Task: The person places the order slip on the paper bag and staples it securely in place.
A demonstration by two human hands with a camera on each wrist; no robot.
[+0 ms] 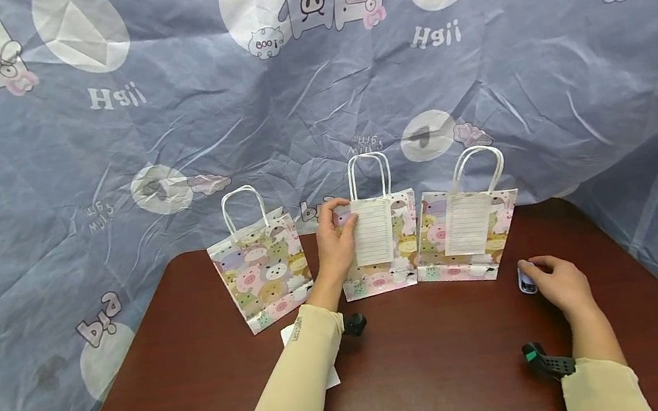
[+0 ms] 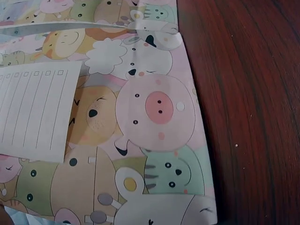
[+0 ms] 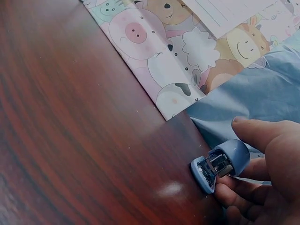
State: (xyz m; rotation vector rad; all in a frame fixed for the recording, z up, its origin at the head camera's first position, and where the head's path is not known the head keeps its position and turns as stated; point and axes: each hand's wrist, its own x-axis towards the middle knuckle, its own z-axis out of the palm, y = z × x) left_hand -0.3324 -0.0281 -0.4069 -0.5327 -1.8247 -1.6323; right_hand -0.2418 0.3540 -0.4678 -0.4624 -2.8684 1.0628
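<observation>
The left hand (image 1: 335, 239) pinches the upper-left edge of a white lined paper sheet (image 1: 373, 238) against a pastel animal-print paper bag (image 1: 406, 239), the middle one, thumb in front. The right hand (image 1: 563, 285) holds a small blue stapler (image 3: 236, 155) beside the right-hand bag (image 1: 432, 246), fingers curled against it; whether the thumb presses it cannot be told. The stapler sits low over the dark reddish-brown wooden table (image 1: 433, 348).

stapler (image 1: 526, 284): partly behind right hand (image 1: 557, 283) | white paper (image 1: 333, 379): partly behind sleeve (image 1: 294, 403)
</observation>
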